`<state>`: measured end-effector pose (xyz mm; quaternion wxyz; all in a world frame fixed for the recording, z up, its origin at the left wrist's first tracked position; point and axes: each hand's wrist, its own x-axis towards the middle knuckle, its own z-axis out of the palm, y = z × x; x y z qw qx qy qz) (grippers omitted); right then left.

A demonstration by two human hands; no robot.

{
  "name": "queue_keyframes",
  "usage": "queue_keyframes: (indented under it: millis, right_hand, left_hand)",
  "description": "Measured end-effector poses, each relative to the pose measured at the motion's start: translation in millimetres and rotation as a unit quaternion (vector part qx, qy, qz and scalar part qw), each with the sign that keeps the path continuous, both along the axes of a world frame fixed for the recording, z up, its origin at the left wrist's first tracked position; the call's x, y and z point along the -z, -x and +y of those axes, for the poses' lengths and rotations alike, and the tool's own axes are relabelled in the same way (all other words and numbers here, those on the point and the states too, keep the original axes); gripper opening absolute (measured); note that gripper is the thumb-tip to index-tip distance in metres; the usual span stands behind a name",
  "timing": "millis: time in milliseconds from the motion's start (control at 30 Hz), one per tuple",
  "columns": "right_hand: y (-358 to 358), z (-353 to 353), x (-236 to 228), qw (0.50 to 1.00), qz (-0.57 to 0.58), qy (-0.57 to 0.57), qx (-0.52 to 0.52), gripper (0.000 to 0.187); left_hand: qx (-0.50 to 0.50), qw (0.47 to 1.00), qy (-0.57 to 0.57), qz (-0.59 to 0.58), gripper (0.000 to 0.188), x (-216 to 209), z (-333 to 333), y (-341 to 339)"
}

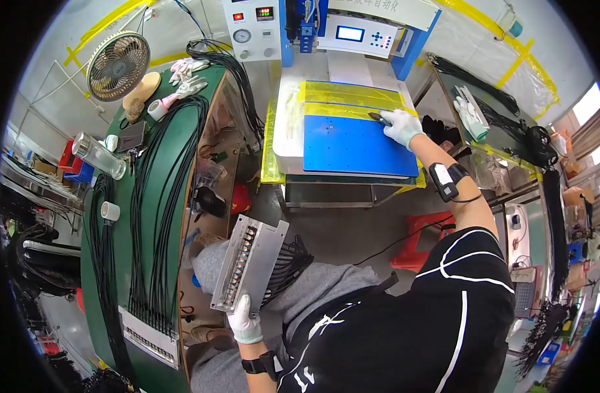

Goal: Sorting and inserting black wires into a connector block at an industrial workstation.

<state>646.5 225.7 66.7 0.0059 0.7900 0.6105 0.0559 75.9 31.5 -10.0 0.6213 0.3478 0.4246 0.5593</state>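
My left hand (245,321), in a white glove, grips the lower end of a metal fixture plate (266,252). The plate is tilted above my lap, and a row of small connectors (242,265) runs along it. Black cables (292,262) trail from its right side. In its own white glove, my right hand (402,127) is closed round a small dark tool (378,118), whose kind is not clear. That hand is over the right part of a blue plate (359,150), beside the yellow film (346,108) on the plate's far part.
Ahead stands a benchtop machine (359,34) with a display and blue posts. The green table (188,141) on my left carries black cables, another fixture plate (149,336), a fan (118,65) and a glass bottle (98,155). A red stool (421,241) stands below on the right.
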Motion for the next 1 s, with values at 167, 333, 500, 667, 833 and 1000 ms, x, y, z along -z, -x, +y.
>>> queue_keyframes:
  millis: [167, 333, 500, 667, 833, 1000]
  right_hand:
    - [-18, 7, 2, 0.996, 0.090, 0.027, 0.000, 0.044]
    - [0, -1, -6, 0.998, -0.025, -0.023, -0.049, 0.048]
    - [15, -1, -16, 1.000, 0.000, 0.007, -0.021, 0.047]
    - [11, 5, -16, 0.999, -0.011, 0.030, -0.035, 0.047]
    - [2, 7, -9, 0.991, 0.115, 0.058, -0.019, 0.049]
    - [12, 8, -14, 0.997, 0.074, 0.003, -0.016, 0.045]
  left_hand:
    - [-0.022, 1.000, -0.004, 0.006, 0.036, 9, -2, 3]
    - [-0.021, 0.999, -0.028, 0.032, 0.041, 22, -7, 13]
    - [-0.026, 0.999, -0.021, 0.024, 0.048, 14, -5, 8]
    - [-0.024, 0.999, -0.024, 0.014, 0.038, 13, -4, 7]
    - [-0.014, 0.997, -0.050, 0.051, 0.030, 12, -6, 8]
    - [-0.009, 1.000, -0.008, -0.021, 0.032, -9, -3, -4]
